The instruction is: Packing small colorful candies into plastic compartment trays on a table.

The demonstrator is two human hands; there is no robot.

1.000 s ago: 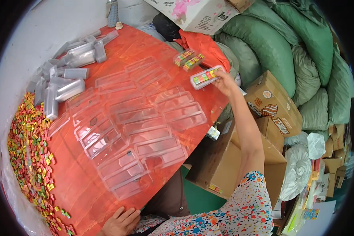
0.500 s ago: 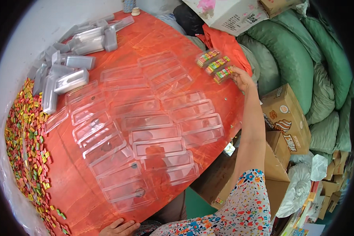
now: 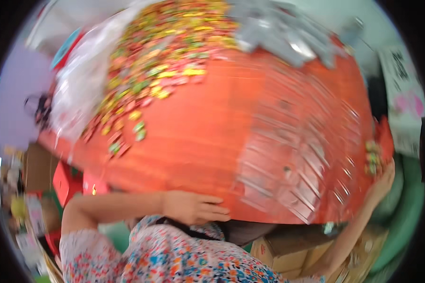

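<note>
My left hand lies at the near edge of the red tabletop, its fingers stretched out with nothing in them. Far to the right, my right hand is beside clear packs filled with small wrapped candies. Its fingers are smeared by motion, so whether they grip a pack is unclear. Rows of clear plastic trays cover the table's right half. A large heap of red, yellow and green wrapped candies spreads over the far left part.
A pile of clear plastic boxes sits at the far edge. A clear plastic bag borders the candies. Beyond the right edge are a white carton and green sacks; brown cardboard boxes stand below the near edge.
The view has swung left, so the table and trays appear farther right and more of the candy heap shows. My left hand and forearm now show more fully. My right hand remains by the filled packs.
</note>
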